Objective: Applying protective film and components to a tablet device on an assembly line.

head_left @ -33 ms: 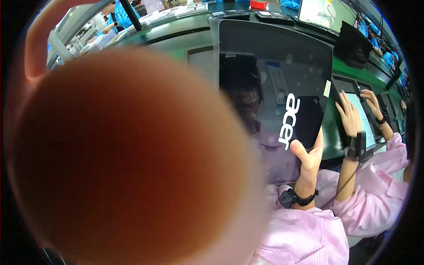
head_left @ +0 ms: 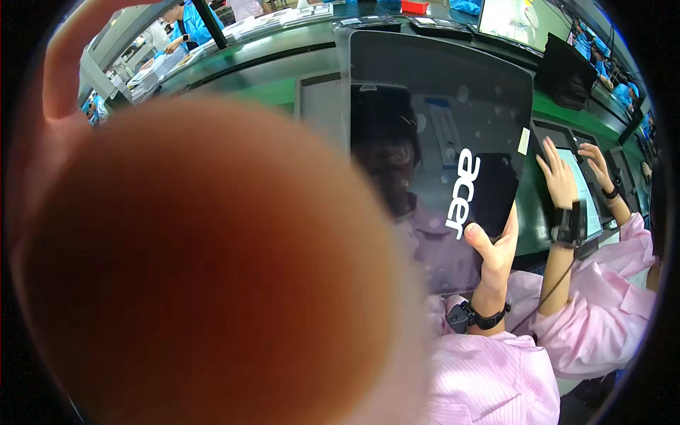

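A dark, glossy tablet-like panel (head_left: 397,64) with white lettering is held up in front of me, tilted. My right hand (head_left: 499,251) grips its lower right edge, thumb on the front and the other fingers behind. Pale bubble-like spots and reflections show on the surface, and a small pale label (head_left: 524,141) sits at the right edge. Very close to the camera, my left hand (head_left: 212,269) fills the left side as a brown blur. One curved finger of it shows at the upper left; the others are hidden or smeared. A black strap with a small device (head_left: 464,316) circles my right wrist.
On the right, a co-worker's hands (head_left: 559,177) hover over a lit tablet (head_left: 586,191). Behind the panel lies a green bench (head_left: 283,92) with a grey tray (head_left: 319,99). A red bin (head_left: 414,7), a bright monitor (head_left: 513,21) and people in blue stand farther back.
The blurred left hand has shifted slightly down, uncovering more of the bench behind it. The co-worker's nearer hand has moved a little. My right hand and the panel stay almost in place.
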`<control>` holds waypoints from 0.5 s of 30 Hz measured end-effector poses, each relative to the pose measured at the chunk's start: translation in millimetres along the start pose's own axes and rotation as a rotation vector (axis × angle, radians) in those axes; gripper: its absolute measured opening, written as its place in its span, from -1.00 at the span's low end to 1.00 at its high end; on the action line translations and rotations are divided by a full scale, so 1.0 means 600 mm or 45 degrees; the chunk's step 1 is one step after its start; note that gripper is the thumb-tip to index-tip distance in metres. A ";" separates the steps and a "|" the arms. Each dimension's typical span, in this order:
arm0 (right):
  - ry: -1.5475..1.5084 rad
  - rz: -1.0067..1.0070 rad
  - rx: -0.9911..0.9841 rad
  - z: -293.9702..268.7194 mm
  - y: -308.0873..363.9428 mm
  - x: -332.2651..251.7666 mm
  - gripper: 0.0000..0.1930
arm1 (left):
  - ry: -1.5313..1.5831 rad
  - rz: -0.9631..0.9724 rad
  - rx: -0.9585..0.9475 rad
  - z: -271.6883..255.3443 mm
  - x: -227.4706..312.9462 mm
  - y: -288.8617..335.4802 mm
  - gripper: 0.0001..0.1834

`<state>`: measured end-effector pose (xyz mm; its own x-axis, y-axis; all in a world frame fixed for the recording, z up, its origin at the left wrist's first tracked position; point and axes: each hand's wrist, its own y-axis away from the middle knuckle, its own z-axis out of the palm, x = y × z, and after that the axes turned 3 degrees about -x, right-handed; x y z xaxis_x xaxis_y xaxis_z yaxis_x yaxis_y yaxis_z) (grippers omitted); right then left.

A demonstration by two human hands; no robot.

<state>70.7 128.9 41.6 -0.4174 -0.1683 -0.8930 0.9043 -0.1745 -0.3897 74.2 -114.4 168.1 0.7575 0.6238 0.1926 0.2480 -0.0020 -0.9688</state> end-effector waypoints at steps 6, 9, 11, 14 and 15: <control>-0.031 0.075 -0.068 0.006 -0.019 0.015 -0.41 | 0.011 -0.004 0.063 -0.001 -0.003 -0.001 -0.17; -0.061 0.122 -0.132 0.015 -0.045 0.016 -0.44 | 0.034 0.015 0.122 0.002 -0.006 -0.016 -0.17; -0.030 0.120 -0.147 0.023 -0.053 0.025 -0.45 | 0.053 0.025 0.159 0.005 -0.010 -0.018 -0.18; -0.047 0.140 -0.135 0.031 -0.050 0.036 -0.39 | 0.027 0.065 0.249 0.012 -0.012 -0.032 -0.18; -0.073 0.135 -0.117 0.030 -0.048 0.044 -0.37 | 0.010 0.084 0.278 0.012 -0.013 -0.038 -0.19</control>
<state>31.7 112.0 33.2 -0.3212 -0.2368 -0.9169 0.9469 -0.0633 -0.3153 58.1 -113.8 187.5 0.7725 0.6221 0.1278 0.0614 0.1270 -0.9900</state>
